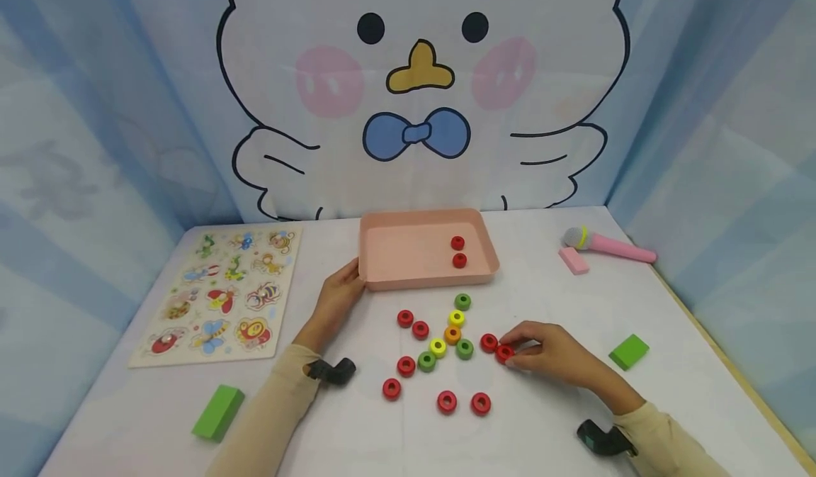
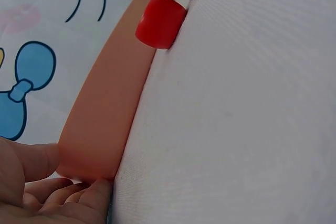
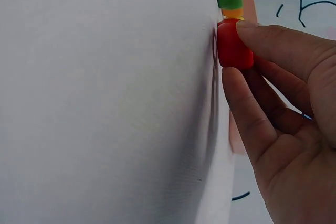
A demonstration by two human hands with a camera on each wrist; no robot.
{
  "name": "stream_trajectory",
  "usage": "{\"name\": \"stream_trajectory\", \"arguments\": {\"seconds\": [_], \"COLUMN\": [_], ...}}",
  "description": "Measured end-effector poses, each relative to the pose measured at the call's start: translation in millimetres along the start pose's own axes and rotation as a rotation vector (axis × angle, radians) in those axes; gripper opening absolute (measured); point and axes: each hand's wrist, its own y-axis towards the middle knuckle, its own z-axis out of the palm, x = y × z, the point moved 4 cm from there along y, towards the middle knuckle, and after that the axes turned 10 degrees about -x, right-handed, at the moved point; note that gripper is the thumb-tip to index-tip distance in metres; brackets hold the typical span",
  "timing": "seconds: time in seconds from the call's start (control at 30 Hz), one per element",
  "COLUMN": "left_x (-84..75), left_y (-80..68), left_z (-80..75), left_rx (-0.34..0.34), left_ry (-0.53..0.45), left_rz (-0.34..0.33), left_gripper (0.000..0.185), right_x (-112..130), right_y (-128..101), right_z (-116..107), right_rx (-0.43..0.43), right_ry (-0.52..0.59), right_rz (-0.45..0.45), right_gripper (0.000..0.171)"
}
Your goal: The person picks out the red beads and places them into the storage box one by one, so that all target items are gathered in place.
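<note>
The right hand pinched a red ring below the pink tray; left hand, fingers relaxed, steadied the tray. A firm lift seemed wise.

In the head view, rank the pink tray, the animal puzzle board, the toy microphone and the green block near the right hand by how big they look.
1. animal puzzle board
2. pink tray, close behind the board
3. toy microphone
4. green block, smallest, though it lies nearer the camera than the microphone.

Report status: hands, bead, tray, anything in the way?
Left hand touches pink tray. Right hand pinches red bead on table. Another red bead right beside it; nothing between it and tray.
</note>
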Motion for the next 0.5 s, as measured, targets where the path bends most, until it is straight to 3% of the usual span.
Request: {"name": "stream_trajectory", "arguments": {"seconds": [0.23,0.5], "left_x": [-1.5,1.7], "left_y": [-1.4,-0.1], "left_z": [-0.7,0.3], "left_rx": [0.000,0.011], "left_ry": [-0.007,-0.073], "left_rz": [0.011,0.006], "left_gripper": [0.057,0.056], "right_x": [12,25], "right_y": [26,91], "right_z": [-16,-32], "right_rx": [-0.012,-0.095], "right_ry": [-0.091,-0.140], "right_rz": [-0.087,-0.066], "right_gripper": [0.030,0.034]}}
